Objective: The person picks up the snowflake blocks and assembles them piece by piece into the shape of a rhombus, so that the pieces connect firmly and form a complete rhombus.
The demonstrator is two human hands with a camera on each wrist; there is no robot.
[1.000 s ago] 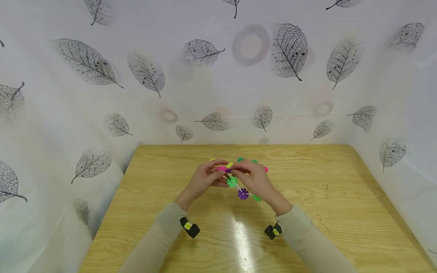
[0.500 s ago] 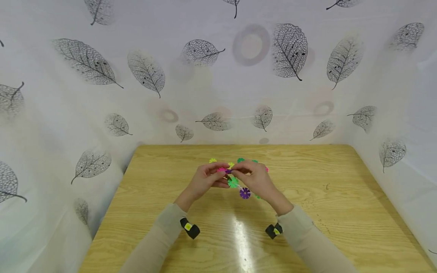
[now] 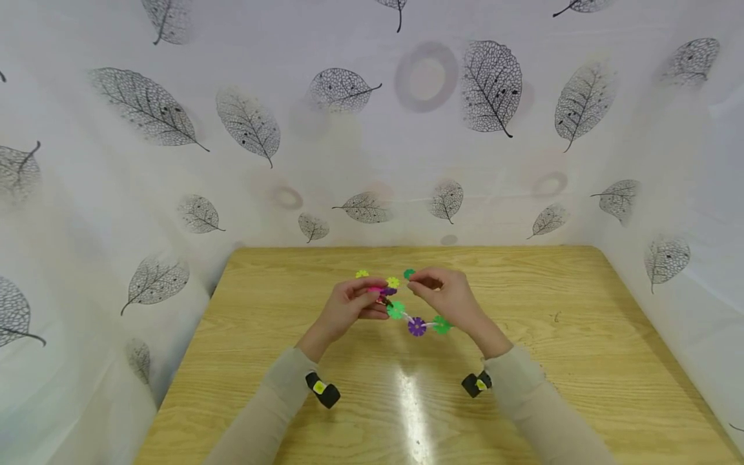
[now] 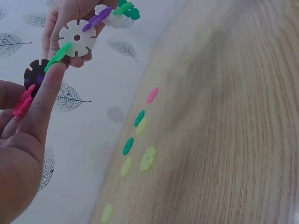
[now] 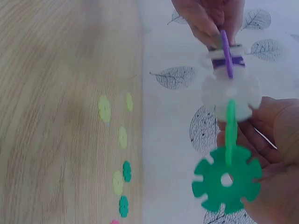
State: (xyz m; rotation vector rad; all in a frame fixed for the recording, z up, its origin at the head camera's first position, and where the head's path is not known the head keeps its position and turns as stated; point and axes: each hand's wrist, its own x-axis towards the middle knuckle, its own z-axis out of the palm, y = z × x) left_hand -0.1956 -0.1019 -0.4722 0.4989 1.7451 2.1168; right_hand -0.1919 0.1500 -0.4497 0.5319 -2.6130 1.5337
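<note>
Chain of interlocking snowflake discs (image 3: 416, 326) is raised above the wood-grain table (image 3: 279, 400) in front of the person. Left hand (image 3: 349, 307) grips one end, the pink disc (image 4: 23, 101) pinched between thumb and fingers. From that end, the left wrist view gives the sequence: dark disc (image 4: 33, 77), light green disc (image 4: 58, 57), white disc (image 4: 86, 45), purple disc (image 4: 97, 18), then a second white disc, a second light green disc and, at the far end, a dark green disc (image 5: 210, 182). Adjoining discs are slotted together at their edges.

Right hand (image 3: 453, 298) is apart from the left, beside the chain, with its fingertips drawn together; whether it holds a part cannot be determined. Loose discs, four yellow discs (image 4: 148, 159), two green discs (image 4: 128, 146) and one pink piece (image 4: 153, 94), lie near the table's far edge. Leaf-printed curtain (image 3: 360, 155) stands behind.
</note>
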